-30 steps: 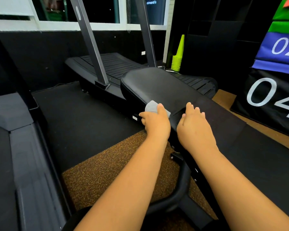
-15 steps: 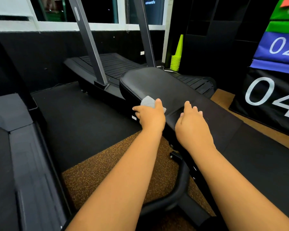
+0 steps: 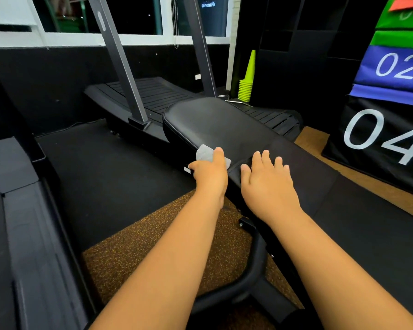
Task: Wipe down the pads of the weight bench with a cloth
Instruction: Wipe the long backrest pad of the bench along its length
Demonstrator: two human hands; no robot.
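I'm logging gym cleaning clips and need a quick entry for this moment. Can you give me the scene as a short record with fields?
setting: gym floor, black mats
bench: black weight bench, long pad ahead, second pad nearer
cloth: grey cloth, on the long pad's near left edge
left hand: left hand holds the cloth against the pad
right hand: right hand flat on the second pad, fingers straight
behind bench: treadmill, stack of yellow-green cones
right side: numbered soft boxes
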